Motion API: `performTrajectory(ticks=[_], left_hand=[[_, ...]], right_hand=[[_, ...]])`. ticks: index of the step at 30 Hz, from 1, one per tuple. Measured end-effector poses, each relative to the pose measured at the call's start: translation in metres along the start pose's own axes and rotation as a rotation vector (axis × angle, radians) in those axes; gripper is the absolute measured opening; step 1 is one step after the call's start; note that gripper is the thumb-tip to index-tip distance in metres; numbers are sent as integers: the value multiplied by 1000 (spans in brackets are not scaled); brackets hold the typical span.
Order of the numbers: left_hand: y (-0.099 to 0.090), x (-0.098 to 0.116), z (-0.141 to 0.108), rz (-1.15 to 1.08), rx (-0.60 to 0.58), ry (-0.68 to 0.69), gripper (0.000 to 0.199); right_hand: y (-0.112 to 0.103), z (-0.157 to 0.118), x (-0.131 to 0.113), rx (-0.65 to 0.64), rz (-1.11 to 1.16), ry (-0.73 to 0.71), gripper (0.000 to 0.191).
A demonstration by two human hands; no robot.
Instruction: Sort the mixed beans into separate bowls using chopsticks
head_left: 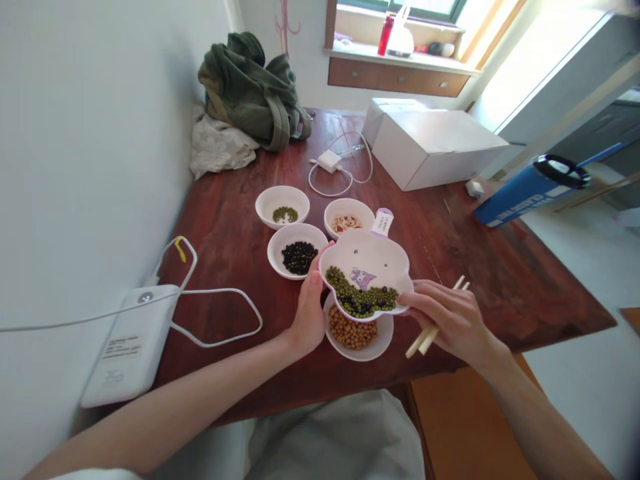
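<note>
Left grip (311, 308) and right grip (453, 317) pinch patterned bowl (383, 257).

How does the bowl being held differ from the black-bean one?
The held bowl has a wavy outline; the black-bean bowl is round.

The held bowl is raised between left hand and right hand, mixing green and black beans; the black-bean bowl sits on the table.

Both have whitish insides.

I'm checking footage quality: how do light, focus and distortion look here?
Head view: daylight washes out the window; sheen brightens the far tabletop; the blue tumbler leans outward, probably wide-angle stretch; small print on the power bank is too soft to read; the held bowl looks fairly clear.
</note>
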State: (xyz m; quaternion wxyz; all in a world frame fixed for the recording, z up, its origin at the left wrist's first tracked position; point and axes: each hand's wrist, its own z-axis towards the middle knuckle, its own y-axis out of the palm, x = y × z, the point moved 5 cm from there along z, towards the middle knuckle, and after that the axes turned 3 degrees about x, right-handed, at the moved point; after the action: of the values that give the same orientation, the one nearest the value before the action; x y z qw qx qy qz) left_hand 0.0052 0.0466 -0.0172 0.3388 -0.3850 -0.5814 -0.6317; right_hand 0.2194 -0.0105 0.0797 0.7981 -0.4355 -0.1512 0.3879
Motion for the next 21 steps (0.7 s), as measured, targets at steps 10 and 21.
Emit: performTrajectory(ticks=[10,21], left_hand=[[21,44,-30,724,-612,646,86],[104,-10,8,1200,-797,732,56]], right_hand=[[-50,-27,28,218,-119,121,17],[-79,-58,21,315,-208,96,22]])
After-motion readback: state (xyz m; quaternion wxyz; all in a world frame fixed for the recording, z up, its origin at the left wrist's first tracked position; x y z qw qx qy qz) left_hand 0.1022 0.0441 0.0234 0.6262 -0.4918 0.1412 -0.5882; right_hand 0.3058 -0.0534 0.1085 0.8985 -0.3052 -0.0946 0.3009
